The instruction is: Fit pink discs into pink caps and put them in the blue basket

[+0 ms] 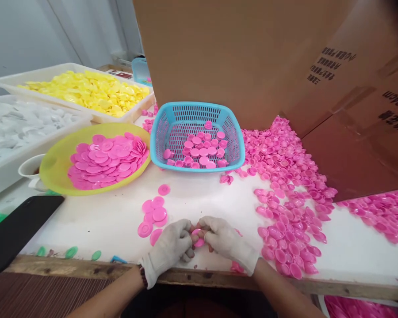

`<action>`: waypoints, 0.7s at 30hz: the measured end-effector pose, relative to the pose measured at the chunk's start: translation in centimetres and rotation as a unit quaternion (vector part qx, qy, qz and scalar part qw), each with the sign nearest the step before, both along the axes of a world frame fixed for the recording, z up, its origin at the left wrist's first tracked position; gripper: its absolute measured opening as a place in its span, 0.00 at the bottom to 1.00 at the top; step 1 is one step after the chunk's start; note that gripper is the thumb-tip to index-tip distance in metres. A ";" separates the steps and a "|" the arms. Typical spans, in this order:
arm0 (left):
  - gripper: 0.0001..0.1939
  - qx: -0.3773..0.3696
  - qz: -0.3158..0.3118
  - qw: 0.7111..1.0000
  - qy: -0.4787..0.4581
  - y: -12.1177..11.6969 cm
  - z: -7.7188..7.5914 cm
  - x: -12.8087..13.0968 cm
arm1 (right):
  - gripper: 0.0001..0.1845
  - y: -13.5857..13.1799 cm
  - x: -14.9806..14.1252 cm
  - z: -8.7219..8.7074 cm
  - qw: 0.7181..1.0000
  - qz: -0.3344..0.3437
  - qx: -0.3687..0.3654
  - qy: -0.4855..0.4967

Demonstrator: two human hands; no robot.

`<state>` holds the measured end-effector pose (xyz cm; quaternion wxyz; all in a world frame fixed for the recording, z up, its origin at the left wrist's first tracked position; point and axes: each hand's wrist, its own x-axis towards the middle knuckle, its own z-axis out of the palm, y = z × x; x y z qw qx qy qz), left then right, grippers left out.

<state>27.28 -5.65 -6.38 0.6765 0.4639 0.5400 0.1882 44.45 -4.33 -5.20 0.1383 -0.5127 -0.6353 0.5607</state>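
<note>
My left hand [171,249] and my right hand [224,242], both in white gloves, meet at the near edge of the white table [199,196]. Together their fingers pinch one small pink plastic piece [197,237]. Just left of the hands lie a few flat pink discs [153,216]. To the right spreads a big heap of pink cup-shaped pieces [285,194]. Behind the hands stands a blue basket [234,132] with several pink pieces in it.
A yellow-green bowl [58,157] of pink discs sits at the left. White trays of yellow pieces [89,90] and white pieces [16,121] stand beyond it. A black phone [18,232] lies at the near left. Large cardboard boxes [252,53] wall off the back and right.
</note>
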 end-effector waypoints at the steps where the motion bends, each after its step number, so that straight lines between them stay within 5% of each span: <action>1: 0.13 -0.005 -0.003 1.000 -0.005 0.1 -0.4 0.1 | 0.05 -0.1 0.1 -0.1 1.000 0.010 -0.015 -0.008; 5: 0.14 -0.013 -0.007 1.000 0.000 0.1 -1.0 0.3 | 0.08 -0.1 0.6 -0.7 0.993 0.035 -0.108 -0.023; 12: 0.06 0.059 -0.037 0.996 0.061 -0.1 0.7 0.6 | 0.09 1.2 0.3 -0.9 0.978 0.040 -0.204 0.000; 17: 0.05 0.218 -0.085 0.961 0.145 -0.5 1.3 0.4 | 0.05 1.0 0.0 -0.7 0.986 0.034 -0.163 -0.013; 21: 0.04 0.237 -0.086 0.951 0.177 -0.7 1.7 0.5 | 0.03 0.9 0.2 -0.3 0.993 0.044 -0.097 -0.047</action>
